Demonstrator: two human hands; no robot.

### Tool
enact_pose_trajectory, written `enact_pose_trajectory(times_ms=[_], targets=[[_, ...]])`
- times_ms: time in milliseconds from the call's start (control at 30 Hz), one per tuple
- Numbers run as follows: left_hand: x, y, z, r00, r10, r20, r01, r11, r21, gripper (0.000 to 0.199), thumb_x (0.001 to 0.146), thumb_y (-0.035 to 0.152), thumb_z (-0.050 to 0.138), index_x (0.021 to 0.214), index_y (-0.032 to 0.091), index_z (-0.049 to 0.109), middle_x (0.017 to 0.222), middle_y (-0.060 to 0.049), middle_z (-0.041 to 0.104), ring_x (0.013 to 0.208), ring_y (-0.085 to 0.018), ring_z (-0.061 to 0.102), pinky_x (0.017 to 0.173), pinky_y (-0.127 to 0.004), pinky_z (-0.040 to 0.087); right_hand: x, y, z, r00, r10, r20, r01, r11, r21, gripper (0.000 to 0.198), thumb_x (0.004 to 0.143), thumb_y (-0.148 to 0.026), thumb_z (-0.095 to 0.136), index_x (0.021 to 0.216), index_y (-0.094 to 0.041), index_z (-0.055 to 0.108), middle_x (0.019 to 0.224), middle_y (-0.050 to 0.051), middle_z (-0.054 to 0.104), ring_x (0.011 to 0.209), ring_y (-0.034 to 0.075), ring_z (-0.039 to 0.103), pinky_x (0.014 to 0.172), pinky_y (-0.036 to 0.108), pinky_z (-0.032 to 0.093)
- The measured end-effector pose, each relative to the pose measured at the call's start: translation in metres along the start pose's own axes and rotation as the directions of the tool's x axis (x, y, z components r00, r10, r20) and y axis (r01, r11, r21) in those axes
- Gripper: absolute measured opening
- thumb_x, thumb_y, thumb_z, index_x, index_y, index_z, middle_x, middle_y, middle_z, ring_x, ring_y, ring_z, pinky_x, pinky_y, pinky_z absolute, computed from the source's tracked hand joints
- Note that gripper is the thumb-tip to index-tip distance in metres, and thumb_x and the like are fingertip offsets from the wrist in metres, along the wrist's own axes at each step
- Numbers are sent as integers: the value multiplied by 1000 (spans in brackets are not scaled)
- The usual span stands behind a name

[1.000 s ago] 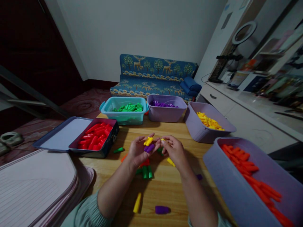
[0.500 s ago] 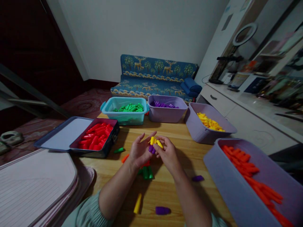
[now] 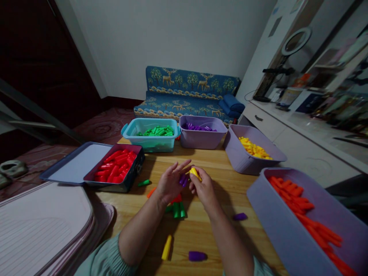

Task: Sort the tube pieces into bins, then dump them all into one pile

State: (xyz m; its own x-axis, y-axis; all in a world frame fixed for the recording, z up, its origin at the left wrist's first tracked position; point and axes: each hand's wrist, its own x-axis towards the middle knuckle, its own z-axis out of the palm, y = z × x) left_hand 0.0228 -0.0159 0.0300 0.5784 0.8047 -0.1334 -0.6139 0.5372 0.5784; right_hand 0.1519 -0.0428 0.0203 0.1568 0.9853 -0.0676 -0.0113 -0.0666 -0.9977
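Right hand [image 3: 203, 188] pinches yellow pieces [image 3: 195, 173] over the wooden table [image 3: 195, 230]. Left hand [image 3: 169, 184] just beside, its thumb and forefinger spread; purple pieces [image 3: 183, 179] sit between the hands, can't tell if left grips them.

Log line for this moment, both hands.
left hand: open, purple pieces at its fingers | right hand: pinching yellow pieces | wooden table: loose green pieces

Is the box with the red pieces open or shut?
Open. The lid of the box is laid back to the left, and red pieces show inside.
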Motion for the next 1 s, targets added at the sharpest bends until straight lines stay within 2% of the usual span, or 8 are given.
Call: enact_pose_trajectory(times_ms=[133,233,333,433,600,833,933,1000], targets=[[6,-6,-7,980,158,-119,-131,969,211,46,83,45,52,121,20,62,131,-9,58,124,-24,48,99,-33,40,2,6,-4,995,91,27,-94,979,181,41,70,-39,64,103,-16,55,83,1,65,48,7,55,41,17,41],[9,-10,-14,946,298,-127,-215,872,440,45,79,45,58,116,21,66,132,-7,58,133,-26,40,107,-36,31,3,9,-7,983,167,82,-184,935,304,35,69,-38,68,95,-16,57,78,0,66,53,9,60,46,19,47],[9,-12,-18,943,316,-104,-190,770,608,46,77,43,63,115,19,67,123,-9,65,123,-28,50,105,-39,35,3,11,-9,969,225,99,-246,882,402,28,71,-33,68,91,-16,56,76,1,67,55,13,65,48,21,50],[11,-14,-22,960,239,-148,-94,768,633,54,69,42,72,115,15,65,104,-11,72,102,-28,64,92,-39,46,4,11,-9,939,307,155,-343,795,500,19,80,-26,60,95,-15,57,75,3,70,57,15,68,49,23,53],[19,-18,-32,930,317,-184,-115,728,675,50,62,41,78,102,13,69,96,-11,73,92,-25,67,86,-35,50,8,7,-10,886,404,228,-453,647,613,20,93,-22,44,98,-11,59,75,7,71,53,11,66,44,19,51],[20,-17,-36,919,354,-172,-127,681,721,48,63,43,77,101,13,71,105,-12,72,96,-26,66,87,-37,49,11,-3,-23,917,389,84,-310,564,765,12,90,-15,46,94,-15,58,81,6,71,63,12,67,50,19,54],[19,-17,-35,915,361,-180,-124,676,727,44,65,42,76,99,14,72,106,-12,72,99,-27,65,90,-39,48,22,-19,-44,954,300,-28,-162,589,792,12,87,-13,47,89,-17,58,81,5,69,71,12,68,58,21,57],[18,-16,-34,917,356,-181,-117,674,729,41,66,39,76,98,14,73,105,-12,72,99,-27,65,92,-40,47,39,-37,-64,962,210,-174,0,638,770,12,86,-13,47,87,-19,57,80,2,66,74,13,67,64,25,60]])
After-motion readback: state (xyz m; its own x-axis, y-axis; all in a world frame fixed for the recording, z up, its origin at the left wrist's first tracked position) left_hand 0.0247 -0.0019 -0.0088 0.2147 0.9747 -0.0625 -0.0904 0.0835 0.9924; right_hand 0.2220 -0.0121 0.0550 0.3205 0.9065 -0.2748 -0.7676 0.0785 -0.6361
